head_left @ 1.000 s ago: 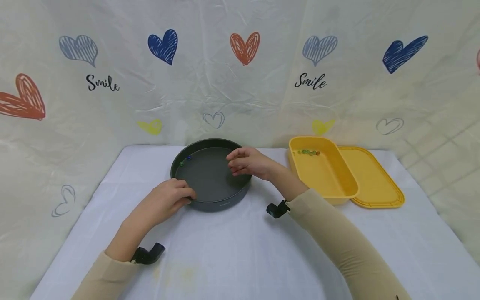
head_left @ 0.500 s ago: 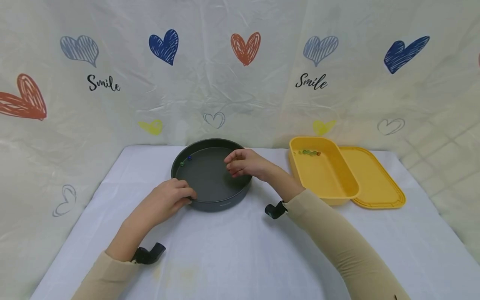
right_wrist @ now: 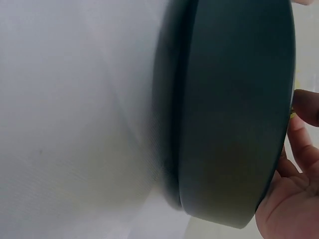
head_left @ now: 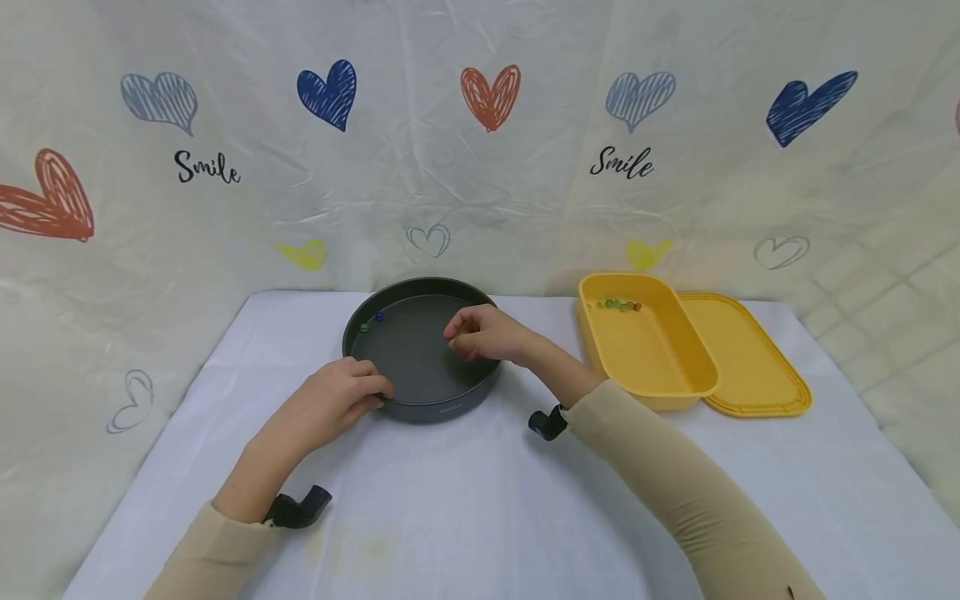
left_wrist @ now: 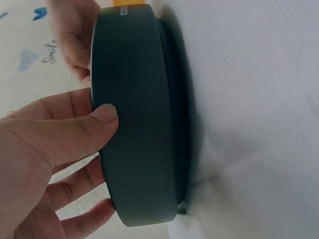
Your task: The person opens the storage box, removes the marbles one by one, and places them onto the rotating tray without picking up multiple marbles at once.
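On the white-covered bench point(head_left: 450, 517), the left hand point(head_left: 337, 402) pinches the near-left rim of a dark round pan point(head_left: 420, 371); wall lettering point(left_wrist: 123, 10) seems to start "eco". The right hand point(head_left: 491, 333), fingers curled, is at its right; whether it grips anything I cannot tell. Green point(head_left: 365, 327) and blue marbles point(head_left: 379, 316) lie far left inside. Rightward: yellow box point(head_left: 660, 358), lid point(head_left: 761, 367). The far backdrop point(head_left: 517, 179) twice reads "Smile".

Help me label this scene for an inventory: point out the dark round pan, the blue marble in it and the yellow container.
Dark round pan point(head_left: 412, 357), head view: bare inside floor.
Blue marble point(head_left: 379, 316), head view: middle of its visible surface.
Yellow container point(head_left: 651, 348), head view: bare inside floor.
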The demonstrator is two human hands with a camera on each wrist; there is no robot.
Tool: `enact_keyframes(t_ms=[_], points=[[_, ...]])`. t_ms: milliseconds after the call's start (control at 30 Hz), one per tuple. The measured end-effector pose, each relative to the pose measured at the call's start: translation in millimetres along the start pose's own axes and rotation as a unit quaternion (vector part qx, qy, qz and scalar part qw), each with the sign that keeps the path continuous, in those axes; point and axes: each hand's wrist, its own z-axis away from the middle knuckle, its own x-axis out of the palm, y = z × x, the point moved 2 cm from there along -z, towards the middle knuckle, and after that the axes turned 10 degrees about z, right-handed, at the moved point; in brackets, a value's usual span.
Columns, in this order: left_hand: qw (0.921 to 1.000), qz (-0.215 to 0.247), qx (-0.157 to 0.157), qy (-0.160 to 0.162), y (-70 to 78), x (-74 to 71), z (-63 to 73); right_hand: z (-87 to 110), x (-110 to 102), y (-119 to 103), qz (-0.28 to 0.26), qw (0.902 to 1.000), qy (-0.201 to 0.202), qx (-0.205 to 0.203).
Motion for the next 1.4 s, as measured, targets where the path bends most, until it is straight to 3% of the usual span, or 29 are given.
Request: enact_keyframes(t_ms=[200, 700, 1133, 1400], points=[[1.0000, 0.001, 0.000, 0.000, -0.3, -0.7, 0.0, 0.4, 2.9, -5.1, 0.095, 0.9955, -0.002, 0.001], [1.0000, -0.001, 0.001, 0.002, -1.0, 2.8, 1.1, 1.2, 14.7, -6.9, 0.274, 0.9616, -0.006, 0.000], [0.9999, 0.004, 0.002, 0.009, -0.3, 2.0, 2.8, -1.4, 25.7, -7.8, 0.353, 0.9355, -0.004, 0.008], [1.0000, -0.001, 0.001, 0.007, -1.2, 1.7, 1.2, -1.4, 26.4, -10.5, 0.370, 0.9289, -0.004, 0.010]])
